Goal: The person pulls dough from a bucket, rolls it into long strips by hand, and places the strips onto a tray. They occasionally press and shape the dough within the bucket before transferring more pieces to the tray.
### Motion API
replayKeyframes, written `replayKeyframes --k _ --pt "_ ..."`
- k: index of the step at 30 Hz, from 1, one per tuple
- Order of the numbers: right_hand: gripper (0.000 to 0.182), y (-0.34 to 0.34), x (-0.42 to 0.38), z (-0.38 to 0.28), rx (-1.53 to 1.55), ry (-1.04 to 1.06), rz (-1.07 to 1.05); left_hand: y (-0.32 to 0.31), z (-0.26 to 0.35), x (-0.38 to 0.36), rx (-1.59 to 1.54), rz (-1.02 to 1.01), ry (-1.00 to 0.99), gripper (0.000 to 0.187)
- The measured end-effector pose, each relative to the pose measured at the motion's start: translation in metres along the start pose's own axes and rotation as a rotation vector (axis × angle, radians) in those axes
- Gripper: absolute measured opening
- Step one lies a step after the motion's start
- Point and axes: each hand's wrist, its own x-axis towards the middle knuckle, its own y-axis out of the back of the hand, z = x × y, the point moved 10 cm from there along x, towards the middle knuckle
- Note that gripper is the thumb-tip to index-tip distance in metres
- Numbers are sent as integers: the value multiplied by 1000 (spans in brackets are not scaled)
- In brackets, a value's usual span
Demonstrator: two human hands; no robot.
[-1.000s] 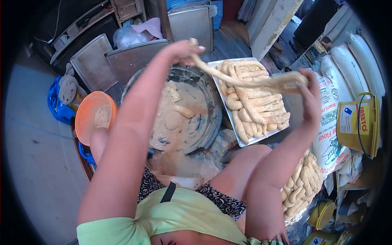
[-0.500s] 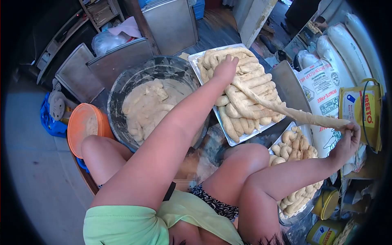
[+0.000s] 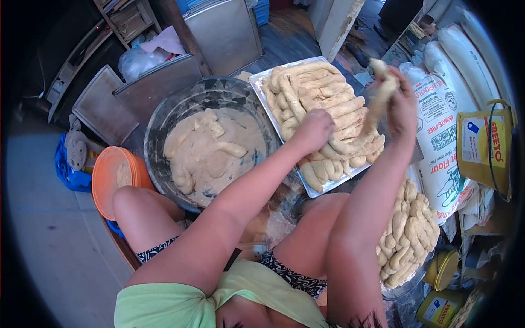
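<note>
A long strip of dough hangs from my raised right hand, its upper end blurred by motion. The fingers of that hand are closed on it. Lower down, the strip meets the dough on a metal tray, which holds several long dough ropes laid side by side. My left hand is closed over the dough on this tray, its fingertips partly hidden. A second pile of twisted dough pieces lies at the right, partly covered by my right arm.
A large dark basin with floury dough pieces stands left of the tray. Beside it is an orange tub. Flour sacks and a yellow bucket line the right side. Metal trays lean at the back.
My right hand has swung up and inward from the far right, lifting the strip's end. My left hand has moved down the tray toward me. More of the right-hand dough pile shows.
</note>
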Motion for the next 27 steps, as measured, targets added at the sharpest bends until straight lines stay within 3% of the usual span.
replayKeyframes --k 1,3,4,7,8,10,11,13,14,16,17,19,21,22,23,24,26,27 --pt "39 -12 -2 21 -93 -87 -72 18 -9 2 2 78 45 12" --pt "46 0 -3 66 -196 -246 -10 51 -28 7 82 241 85 12" --pt "51 7 0 100 -436 -271 -122 66 -36 13 161 327 77 15" --pt "50 16 -21 168 -981 -417 -309 76 -62 44 249 248 112 26" --pt "50 17 -27 168 -983 -417 -309 77 -68 56 247 249 112 26" --pt "43 0 -38 160 -1049 -341 -487 46 -76 84 344 9 74 35" --pt "43 2 -36 154 -1054 -341 -488 41 -78 91 340 12 75 35" --pt "37 13 -53 169 -781 -709 -609 11 -65 102 469 -179 -117 38" --pt "34 19 -61 170 -714 -812 -638 7 -67 107 466 -184 -114 38" --pt "34 40 -67 164 -713 -916 -624 -18 -77 109 484 -410 -77 37" --pt "35 51 -75 163 -715 -1014 -609 -19 -76 112 478 -419 -73 37" --pt "36 42 -75 157 -751 -948 -607 -17 -89 112 591 -556 117 38" --pt "38 28 -48 150 -783 -646 -427 -14 -91 114 632 -487 90 37" --pt "33 16 -55 158 -858 -726 -581 -13 -92 115 700 -467 54 36" --pt "33 12 -53 159 -857 -727 -588 -11 -94 115 771 -445 19 36" --pt "29 5 -63 169 -770 -857 -665 -15 -103 113 777 -445 28 36" --pt "21 -15 -75 169 -631 -1015 -712 -18 -92 118 665 -207 -145 35" --pt "21 -21 -76 179 -626 -1011 -737 -28 -85 110 568 -312 -145 35"
